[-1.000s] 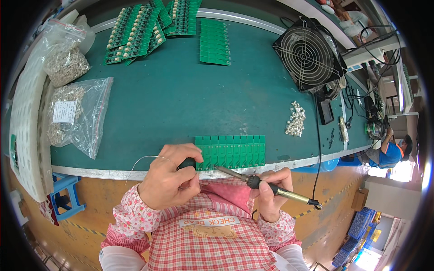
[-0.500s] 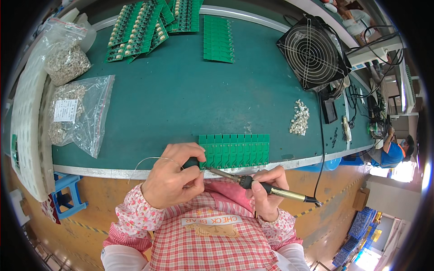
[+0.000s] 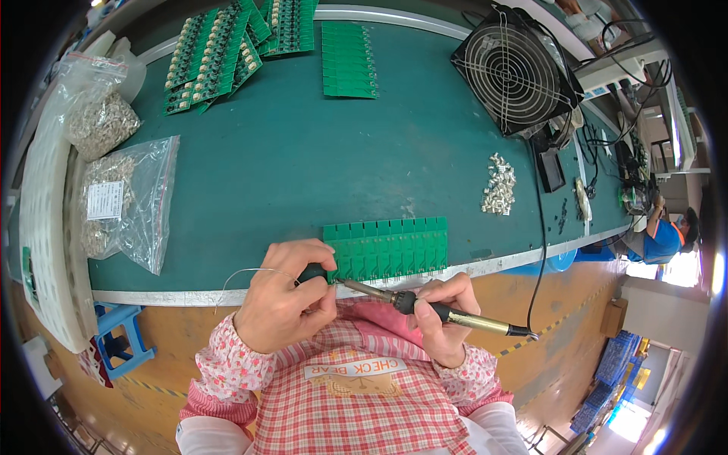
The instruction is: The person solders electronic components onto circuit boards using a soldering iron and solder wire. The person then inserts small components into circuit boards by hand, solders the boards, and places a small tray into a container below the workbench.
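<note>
The green circuit panel [image 3: 385,250] lies at the near side of the table [image 3: 250,189], its long side running along the metal edging [image 3: 220,296], close to the person's body. The right hand [image 3: 444,322] is closed around a soldering iron [image 3: 404,302] in a pen-like hold, the shaft pointing toward 10 o'clock so that its tip sits by the panel's near left corner. The left hand [image 3: 288,296] pinches a black piece [image 3: 313,273] at that same corner — exactly what it is, I cannot tell, as the fingers cover much of it — and a thin wire [image 3: 250,271] curves out from the hand toward 9 o'clock. Taking the panel as the clock's centre, with 12 pointing away from the person, a second green board [image 3: 349,61] lies near 12, and overlapping boards with white parts [image 3: 220,57] are heaped at 11. A black fan [image 3: 509,72] with a wire guard stands at 1. At 2 o'clock there is a pile of small silvery-white parts [image 3: 498,186], with a black tray [image 3: 551,168] beyond it. Clear bags of small parts [image 3: 129,205] sit between 9 and 10, beside a white foam tray [image 3: 49,212]. Well off at 3 o'clock — past the table's end — is another person [image 3: 660,241] in blue.
</note>
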A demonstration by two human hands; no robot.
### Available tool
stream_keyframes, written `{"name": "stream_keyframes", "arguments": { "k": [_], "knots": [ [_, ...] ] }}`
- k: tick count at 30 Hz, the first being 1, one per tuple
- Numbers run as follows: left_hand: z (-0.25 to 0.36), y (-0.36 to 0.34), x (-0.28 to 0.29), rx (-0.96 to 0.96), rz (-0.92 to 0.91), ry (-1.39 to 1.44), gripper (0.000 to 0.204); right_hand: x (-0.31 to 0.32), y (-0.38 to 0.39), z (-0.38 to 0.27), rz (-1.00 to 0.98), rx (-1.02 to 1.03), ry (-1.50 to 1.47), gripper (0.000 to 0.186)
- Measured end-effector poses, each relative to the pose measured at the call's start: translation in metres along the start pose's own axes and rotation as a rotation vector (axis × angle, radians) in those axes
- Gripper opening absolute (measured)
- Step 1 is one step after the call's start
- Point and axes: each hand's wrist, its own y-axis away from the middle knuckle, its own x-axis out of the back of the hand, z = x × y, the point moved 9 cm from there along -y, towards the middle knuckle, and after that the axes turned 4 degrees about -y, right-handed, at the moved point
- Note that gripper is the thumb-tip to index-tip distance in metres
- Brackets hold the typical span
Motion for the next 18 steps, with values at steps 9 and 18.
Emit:
{"name": "stream_keyframes", "arguments": {
  "k": [9, 18],
  "knots": [
    [0.000, 0.001, 0.000, 0.011, 0.003, -0.001, 0.024, -0.002, 0.003, -0.003, -0.039, 0.061, 0.034, 0.021],
    [0.004, 0.000, 0.004, 0.004, -0.015, 0.011, 0.026, 0.009, 0.006, -0.016, 0.036, 0.078, 0.081, 0.021]
  ]
}}
